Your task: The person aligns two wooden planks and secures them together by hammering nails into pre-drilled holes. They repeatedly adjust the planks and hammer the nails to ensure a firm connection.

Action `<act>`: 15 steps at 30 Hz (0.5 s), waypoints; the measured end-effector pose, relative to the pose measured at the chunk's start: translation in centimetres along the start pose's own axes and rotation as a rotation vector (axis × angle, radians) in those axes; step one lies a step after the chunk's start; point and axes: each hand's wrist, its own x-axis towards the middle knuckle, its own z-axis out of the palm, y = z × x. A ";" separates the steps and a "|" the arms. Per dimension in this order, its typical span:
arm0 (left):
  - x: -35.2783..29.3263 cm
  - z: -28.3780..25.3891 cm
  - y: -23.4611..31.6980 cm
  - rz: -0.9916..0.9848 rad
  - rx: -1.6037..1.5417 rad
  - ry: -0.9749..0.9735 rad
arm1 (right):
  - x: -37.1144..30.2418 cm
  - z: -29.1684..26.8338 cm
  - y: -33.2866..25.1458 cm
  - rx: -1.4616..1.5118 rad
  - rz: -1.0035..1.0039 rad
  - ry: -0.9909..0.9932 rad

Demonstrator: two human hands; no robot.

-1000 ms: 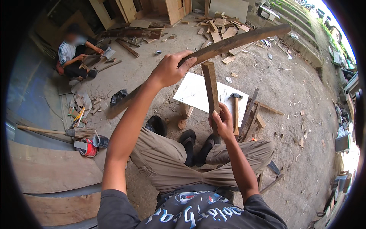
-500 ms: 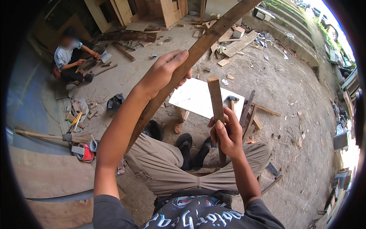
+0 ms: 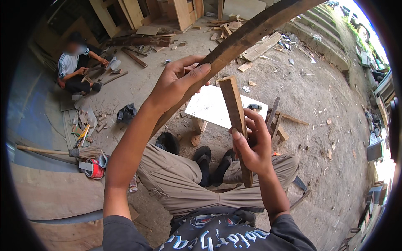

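Perhaps for balance, the left hand (image 3: 173, 83) grasps the long wooden batten (image 3: 251, 32) partway along, the right hand (image 3: 256, 146) the short batten (image 3: 233, 100) mid-length.

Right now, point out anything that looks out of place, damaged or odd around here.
A thin dark spike, perhaps a nail, juts from the upper edge of the long wooden strip, close to the left hand; it looks odd on bare wood. Beyond the white board, wood scraps lie strewn untidily.
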 end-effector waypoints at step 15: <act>-0.6 0.6 0.1 -0.101 -0.073 -0.217 | 0.0 -0.6 0.8 0.163 0.047 0.121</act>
